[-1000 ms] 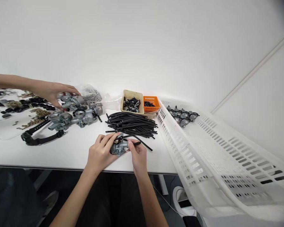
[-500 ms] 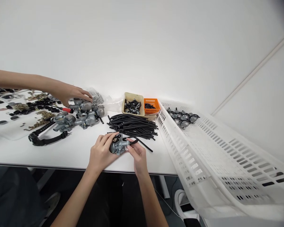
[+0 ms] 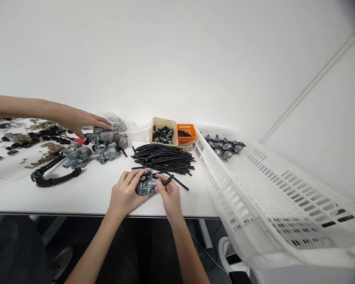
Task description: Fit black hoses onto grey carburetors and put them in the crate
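Carburetor [image 3: 147,189] at seven o'clock in view is cupped in the left hand [image 3: 123,196]; the right hand [image 3: 170,197] pinches where its spout meets a black hose [image 3: 168,180]. Slack left fingers could let sideways pressure twist the body loose, onto the tabletop [image 3: 94,195].

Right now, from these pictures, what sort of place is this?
Probably a small-parts assembly workshop: metal carburetors stand on a white table, beside a pile of black hoses, and a white crate holds more metal parts.
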A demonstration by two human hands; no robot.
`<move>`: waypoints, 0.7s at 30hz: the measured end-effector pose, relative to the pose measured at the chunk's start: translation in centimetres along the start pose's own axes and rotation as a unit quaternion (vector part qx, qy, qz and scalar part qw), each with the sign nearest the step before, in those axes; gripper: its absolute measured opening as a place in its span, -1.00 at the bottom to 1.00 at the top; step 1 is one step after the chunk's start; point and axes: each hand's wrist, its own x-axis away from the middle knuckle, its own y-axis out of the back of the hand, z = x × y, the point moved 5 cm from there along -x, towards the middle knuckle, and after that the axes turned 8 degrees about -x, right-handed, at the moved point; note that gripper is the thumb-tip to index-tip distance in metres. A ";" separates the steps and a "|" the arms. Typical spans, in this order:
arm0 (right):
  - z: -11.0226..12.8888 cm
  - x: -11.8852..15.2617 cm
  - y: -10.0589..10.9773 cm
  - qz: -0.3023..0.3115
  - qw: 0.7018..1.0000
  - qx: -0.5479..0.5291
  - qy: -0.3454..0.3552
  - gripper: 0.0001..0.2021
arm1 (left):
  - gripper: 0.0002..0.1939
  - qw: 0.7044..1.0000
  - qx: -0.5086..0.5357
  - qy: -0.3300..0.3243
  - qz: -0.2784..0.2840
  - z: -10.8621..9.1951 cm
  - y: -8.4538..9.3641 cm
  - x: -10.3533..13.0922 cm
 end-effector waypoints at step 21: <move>0.3 0.3 -0.2 -0.010 1.000 -0.021 -0.011 -0.78 | -0.43 0.995 0.059 0.084 -0.013 1.1 0.1 -0.1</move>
